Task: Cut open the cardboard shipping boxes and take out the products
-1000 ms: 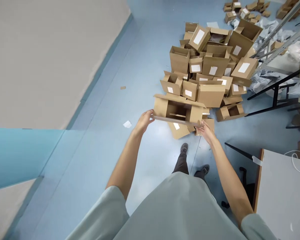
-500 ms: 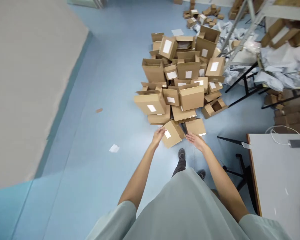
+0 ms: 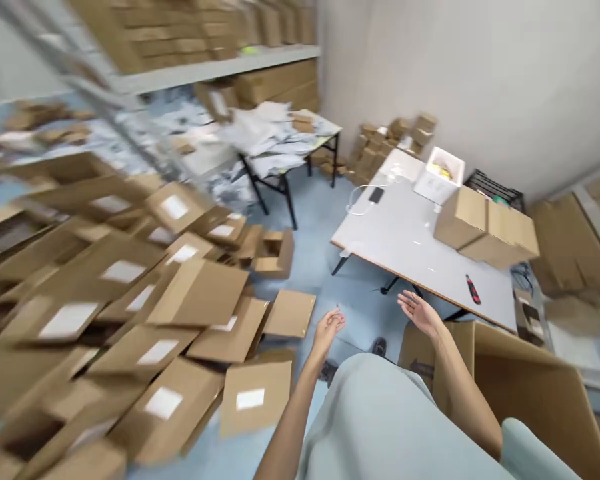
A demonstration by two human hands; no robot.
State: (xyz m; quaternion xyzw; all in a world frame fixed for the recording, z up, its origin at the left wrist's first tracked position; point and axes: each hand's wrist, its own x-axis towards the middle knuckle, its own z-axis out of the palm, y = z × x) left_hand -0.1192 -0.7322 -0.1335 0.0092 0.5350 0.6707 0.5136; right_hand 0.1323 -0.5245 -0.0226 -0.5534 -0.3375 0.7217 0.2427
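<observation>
Cardboard box (image 3: 290,313) near half-curled, empty left hand (image 3: 327,329); empty right hand (image 3: 421,313) outstretched.

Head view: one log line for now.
left hand: empty, near cardboard box | right hand: empty, near large open box | table: red-and-black tool on top

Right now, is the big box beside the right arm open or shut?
Open: the big box shows its inside walls, with no flap across the visible mouth. Its bottom is hidden.
</observation>
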